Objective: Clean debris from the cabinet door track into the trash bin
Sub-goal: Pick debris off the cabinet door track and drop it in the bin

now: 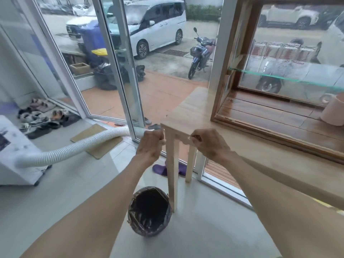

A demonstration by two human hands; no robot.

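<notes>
A wooden cabinet [216, 101] with glass panels stands on a pale wooden table [188, 110]; its door track [275, 135] runs along the bottom front. My left hand [150, 144] is curled against the table's near corner, back of the hand towards me, palm hidden. My right hand [210, 144] rests on the table's front edge with fingertips pinched together; whether anything is between them is too small to tell. A round trash bin [149, 232] with a dark liner stands on the floor below the corner, beside a table leg.
A pink mug [333, 110] sits inside the cabinet at right, under a glass shelf [279, 77]. A white ribbed hose [74, 148] crosses the floor from a white unit [16, 146] to the open glass door [115, 58]. Purple slippers [160, 169] and several shoes [41, 116] lie on the tiles.
</notes>
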